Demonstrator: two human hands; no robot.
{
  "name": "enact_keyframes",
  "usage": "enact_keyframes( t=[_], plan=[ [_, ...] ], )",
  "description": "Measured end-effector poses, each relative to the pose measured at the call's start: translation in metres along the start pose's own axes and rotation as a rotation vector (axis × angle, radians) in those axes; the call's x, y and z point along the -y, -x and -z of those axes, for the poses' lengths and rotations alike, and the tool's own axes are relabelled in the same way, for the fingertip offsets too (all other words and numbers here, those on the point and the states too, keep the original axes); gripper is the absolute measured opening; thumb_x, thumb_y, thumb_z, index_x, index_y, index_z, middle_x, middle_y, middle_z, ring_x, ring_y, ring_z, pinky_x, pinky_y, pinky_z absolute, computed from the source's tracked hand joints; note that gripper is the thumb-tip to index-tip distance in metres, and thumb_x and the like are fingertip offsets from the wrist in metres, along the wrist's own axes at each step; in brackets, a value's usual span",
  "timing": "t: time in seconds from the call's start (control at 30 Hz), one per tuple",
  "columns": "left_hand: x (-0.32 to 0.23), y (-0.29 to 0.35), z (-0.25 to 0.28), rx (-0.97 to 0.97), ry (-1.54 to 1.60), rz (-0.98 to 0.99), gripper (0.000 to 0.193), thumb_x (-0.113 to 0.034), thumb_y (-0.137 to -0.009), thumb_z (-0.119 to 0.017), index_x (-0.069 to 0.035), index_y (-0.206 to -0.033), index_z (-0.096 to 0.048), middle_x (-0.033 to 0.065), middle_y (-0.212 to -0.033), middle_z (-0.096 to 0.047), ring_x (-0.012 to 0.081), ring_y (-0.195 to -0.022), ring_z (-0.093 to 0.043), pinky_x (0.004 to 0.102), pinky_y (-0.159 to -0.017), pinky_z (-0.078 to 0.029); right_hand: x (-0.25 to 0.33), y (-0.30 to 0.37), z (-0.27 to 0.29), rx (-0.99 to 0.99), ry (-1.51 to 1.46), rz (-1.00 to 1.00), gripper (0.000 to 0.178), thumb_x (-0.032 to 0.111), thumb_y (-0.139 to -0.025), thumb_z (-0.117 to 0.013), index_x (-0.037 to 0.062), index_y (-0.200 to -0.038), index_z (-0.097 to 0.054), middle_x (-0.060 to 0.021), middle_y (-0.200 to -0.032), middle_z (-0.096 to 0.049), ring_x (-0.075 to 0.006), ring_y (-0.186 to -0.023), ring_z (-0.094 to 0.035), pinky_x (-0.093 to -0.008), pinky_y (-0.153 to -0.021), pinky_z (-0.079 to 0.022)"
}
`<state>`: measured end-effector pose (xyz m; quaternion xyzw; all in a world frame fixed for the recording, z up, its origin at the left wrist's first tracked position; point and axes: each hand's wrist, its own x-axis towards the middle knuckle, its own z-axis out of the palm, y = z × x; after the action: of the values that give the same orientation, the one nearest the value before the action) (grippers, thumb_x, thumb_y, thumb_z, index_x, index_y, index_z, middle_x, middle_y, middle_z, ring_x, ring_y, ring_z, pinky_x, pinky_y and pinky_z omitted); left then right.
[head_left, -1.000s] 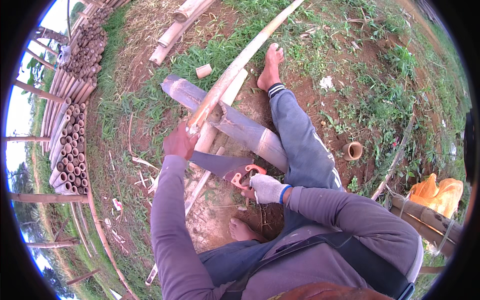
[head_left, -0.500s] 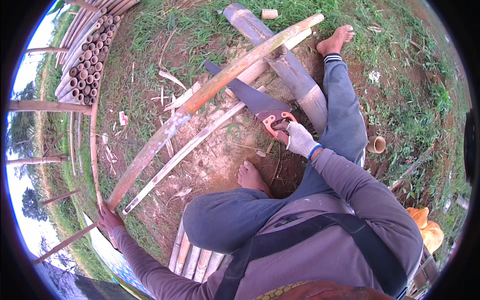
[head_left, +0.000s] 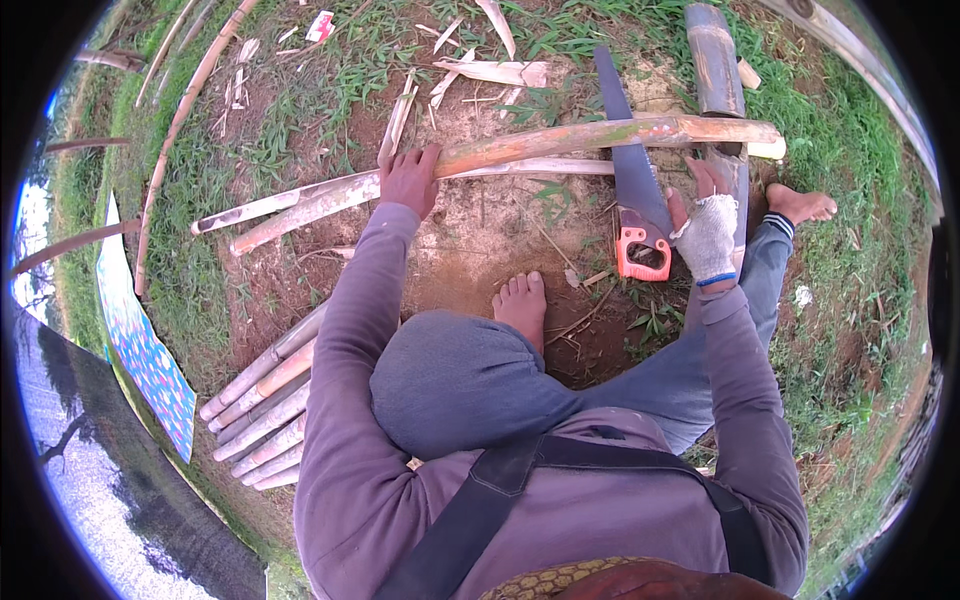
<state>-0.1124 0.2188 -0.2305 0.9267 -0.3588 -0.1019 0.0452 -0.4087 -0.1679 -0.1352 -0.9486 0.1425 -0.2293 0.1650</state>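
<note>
My bare left hand (head_left: 410, 182) is wrapped over a long, mottled bamboo pole (head_left: 545, 145). The pole's right end lies across a thick grey bamboo log (head_left: 715, 70). A handsaw (head_left: 640, 185) with a dark blade and an orange handle lies on the ground, its blade passing beneath the pole. Right beside that handle, my right hand (head_left: 707, 232) in a white knitted glove is held with fingers stretched toward the pole and log, nothing in its grasp. Behind the pole runs a thinner, pale split strip (head_left: 270, 204), partly hidden.
Several cut bamboo lengths (head_left: 265, 400) lie together left of my bent knee. Split bamboo scraps (head_left: 495, 72) are scattered on the grass and soil beyond the pole. A colourful patterned sheet (head_left: 150, 345) hangs at the left. My bare foot (head_left: 520, 305) rests on the dirt.
My right hand has let go of the saw, now lying under the pole. My left hand has moved from the pole's left end toward its middle. The view has turned leftward-down.
</note>
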Motion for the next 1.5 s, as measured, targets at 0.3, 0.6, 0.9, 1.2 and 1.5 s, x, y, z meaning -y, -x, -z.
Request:
enact_keyframes(
  t=[0.3, 0.6, 0.9, 1.2, 1.5],
  plan=[
    [-0.004, -0.052, 0.036, -0.279, -0.131, -0.166, 0.059, -0.008, -0.095, -0.073, -0.026, -0.148, -0.054, 0.0107, -0.135, -0.064, 0.0342, -0.135, -0.057, 0.0578, -0.119, -0.036, -0.065, -0.052, -0.025, 0.118, 0.495, 0.023, 0.077, 0.042, -0.093, -0.079, 0.0213, -0.161, -0.049, -0.0107, -0.159, -0.053, -0.0412, -0.148, -0.047, -0.0636, -0.119, -0.037],
    [-0.019, -0.007, -0.031, -0.081, -0.072, -0.033, 0.060, -0.034, -0.095, -0.079, -0.021, -0.148, -0.056, 0.0101, -0.147, -0.056, 0.0325, -0.144, -0.049, 0.0568, -0.126, -0.029, -0.039, -0.039, -0.034, 0.143, 0.461, -0.033, 0.075, 0.036, -0.091, -0.080, 0.0159, -0.158, -0.051, -0.0174, -0.159, -0.050, -0.0405, -0.147, -0.048, -0.0601, -0.121, -0.038],
    [0.053, -0.010, -0.014, 0.093, -0.453, 0.036, 0.044, -0.011, -0.105, -0.056, -0.013, -0.149, -0.053, 0.0104, -0.134, -0.064, 0.0292, -0.126, -0.065, 0.0573, -0.121, -0.038, -0.008, 0.043, -0.060, 0.697, 0.286, 0.289, 0.050, 0.033, -0.089, -0.079, 0.0177, -0.135, -0.071, -0.0143, -0.151, -0.055, -0.0400, -0.145, -0.047, -0.0623, -0.121, -0.036],
    [0.135, 0.064, -0.008, 0.190, -0.457, 0.245, 0.047, -0.012, -0.101, -0.061, -0.008, -0.147, -0.052, 0.0133, -0.139, -0.065, 0.0317, -0.131, -0.066, 0.0585, -0.116, -0.043, 0.016, 0.041, -0.060, 0.390, 0.212, 0.167, 0.060, 0.032, -0.088, -0.078, 0.0152, -0.144, -0.065, -0.0156, -0.158, -0.049, -0.0402, -0.149, -0.043, -0.0623, -0.124, -0.030],
    [0.032, 0.045, 0.069, 0.199, -0.008, 0.028, 0.032, -0.012, -0.090, -0.066, -0.015, -0.122, -0.069, 0.0122, -0.106, -0.077, 0.0327, -0.100, -0.077, 0.0504, -0.089, -0.058, 0.043, -0.013, -0.037, 0.232, 0.209, 0.365, 0.071, 0.029, -0.084, -0.087, 0.0179, -0.149, -0.060, -0.0102, -0.137, -0.059, -0.0335, -0.130, -0.056, -0.0582, -0.119, -0.036]
  ],
)
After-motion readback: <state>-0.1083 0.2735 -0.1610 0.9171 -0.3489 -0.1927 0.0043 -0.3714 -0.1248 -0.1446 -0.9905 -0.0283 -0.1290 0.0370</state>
